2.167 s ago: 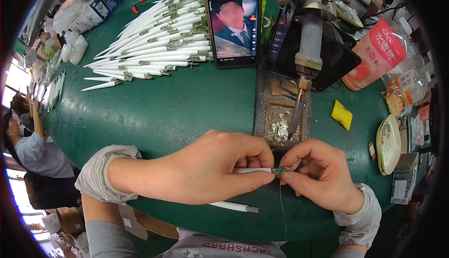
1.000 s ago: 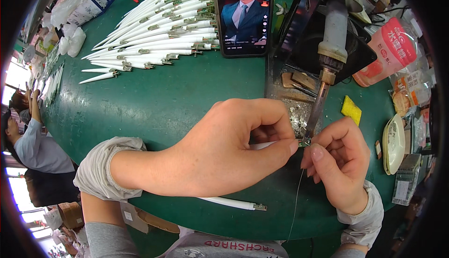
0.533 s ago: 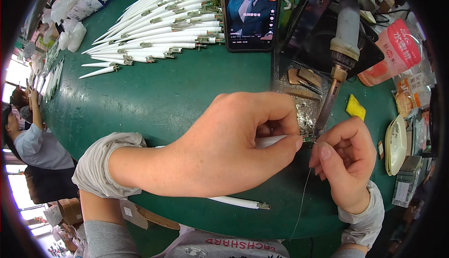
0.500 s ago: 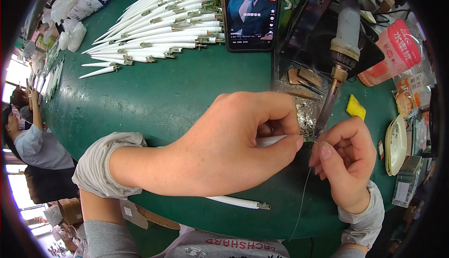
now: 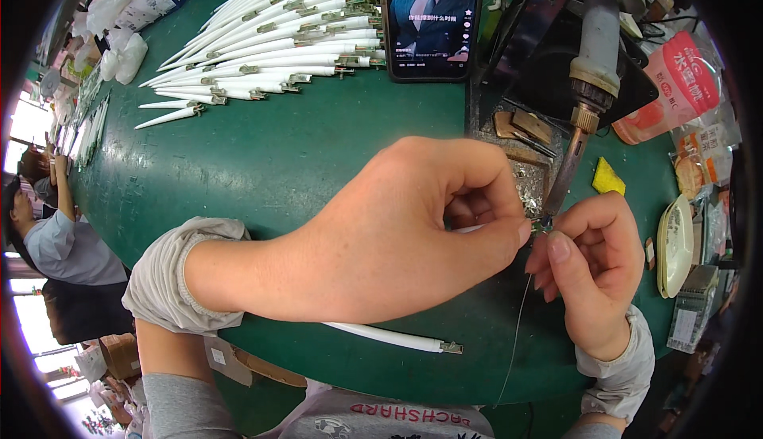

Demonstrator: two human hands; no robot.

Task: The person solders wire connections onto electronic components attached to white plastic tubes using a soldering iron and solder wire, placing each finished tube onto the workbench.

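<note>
My left hand (image 5: pixel 413 236) is closed in a pinch round a slim white stick (image 5: pixel 469 229), mostly hidden by the fingers. The stick's small green circuit end (image 5: pixel 542 227) sticks out past the thumb, at the tip of a soldering iron (image 5: pixel 566 172). Close by on the right, my right hand (image 5: pixel 598 260) pinches a thin solder wire (image 5: pixel 520 320), which trails down towards the table's near edge. Whether wire and circuit end touch is too small to tell. Another white stick (image 5: pixel 389 337) with a circuit end lies below my left forearm.
Many white sticks (image 5: pixel 278 53) lie in a fanned pile at the far left. A phone (image 5: pixel 429 21) stands behind the work spot. A yellow sponge (image 5: pixel 608 176), a pink package (image 5: pixel 668 89) and a pale dish (image 5: pixel 675 246) are at right. Another person (image 5: pixel 60 240) sits far left.
My left hand has shifted slightly up and right, bringing the stick's circuit end to the iron's tip. My right hand moved a little right, still pinching the solder wire. The phone picture changed.
</note>
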